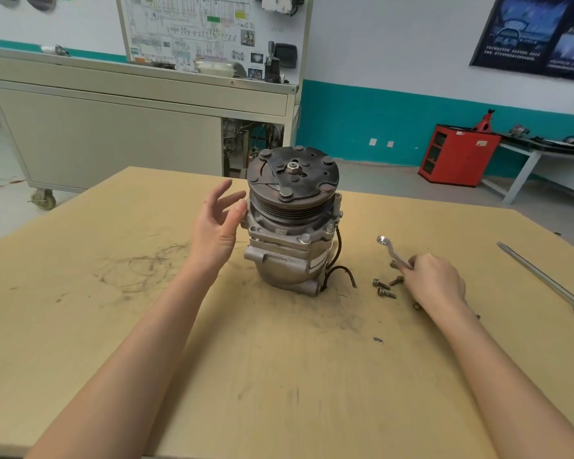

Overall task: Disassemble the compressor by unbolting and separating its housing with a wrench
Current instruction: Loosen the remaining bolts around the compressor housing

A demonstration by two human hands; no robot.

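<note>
Entry, head view. Step in hand as I judge it: unbolting, partway through.

Nearest me is the wooden table [146, 326], scuffed and stained, with both forearms reaching out over it.

Right hand [434, 283]: fingers curled round the handle end of the wrench [390, 250]. Its ring end points up and away from the grip, toward the compressor. I cannot tell whether the tool is lifted or lying flat on the board.

Just left of that grip are the loose bolts [383, 288]. I count four, one partly behind the wrench shaft.

Left hand [217, 223]: fingers spread and straight, holding nothing. The thumb is at the side of the compressor [292, 220]; I cannot tell if it is touching or just short.

The compressor stands upright on the table between the two hands, pulley face up, a black wire [340, 270] trailing on the side toward the wrench grip. At least two bolt heads [305, 239] sit in the housing flange, and the halves are not yet apart.

Out past the right hand lies a screwdriver [544, 279], well apart from it.

Farther back are a grey cabinet [113, 140] and a red cabinet [458, 154].

Next move, my reading: brace the body with the left hand, seat the ring end squarely on a remaining bolt head, then turn. The unit looks top-heavy, so I expect it could tip or twist if not braced
</note>
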